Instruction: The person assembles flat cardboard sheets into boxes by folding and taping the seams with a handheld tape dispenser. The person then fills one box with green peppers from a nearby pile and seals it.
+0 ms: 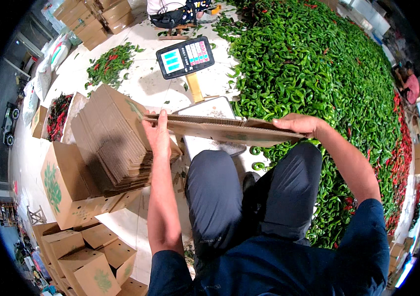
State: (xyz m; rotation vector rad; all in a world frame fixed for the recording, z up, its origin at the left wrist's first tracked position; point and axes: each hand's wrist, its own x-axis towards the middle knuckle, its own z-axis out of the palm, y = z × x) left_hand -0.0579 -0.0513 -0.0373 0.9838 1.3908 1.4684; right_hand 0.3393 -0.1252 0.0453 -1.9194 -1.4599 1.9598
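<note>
Stretched between my two hands is a folded-flat cardboard box (220,129), seen mostly edge-on above my knees. My left hand (158,134) grips its left end, beside a stack of flattened cardboard boxes (116,133). At its right end, my right hand (297,123) has its fingers round the edge, with the thumb on top. Under the held box lies the platform of a weighing scale (212,107), partly covered. The scale's display panel (185,56) stands on a post just beyond.
A large heap of green peppers (318,74) fills the right side, with red ones along its far edge. A small pile of peppers (111,61) lies at the left. Assembled boxes (91,266) stand lower left. Another person (409,86) sits at the far right.
</note>
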